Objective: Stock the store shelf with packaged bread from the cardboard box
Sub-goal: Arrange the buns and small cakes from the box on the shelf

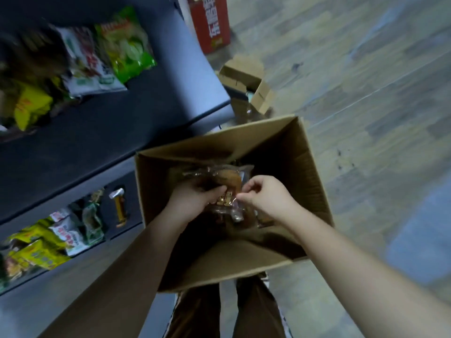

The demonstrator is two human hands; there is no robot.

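Both hands grip a clear-wrapped brown bread packet [225, 181] inside the box [305, 162].

Dark shelf [117, 123] — snack bags [124, 50], floor [366, 93] — boxes [246, 81]

1. White lettering runs down the red carton [211, 23] on the floor near the shelf's far end, too blurred to read.
2. Print on the shelf's snack bags [127, 43] is likewise unreadable.

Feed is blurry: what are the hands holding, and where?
Both hands, left and right, grip a clear-wrapped bread packet by its near edge, inside the cardboard box.
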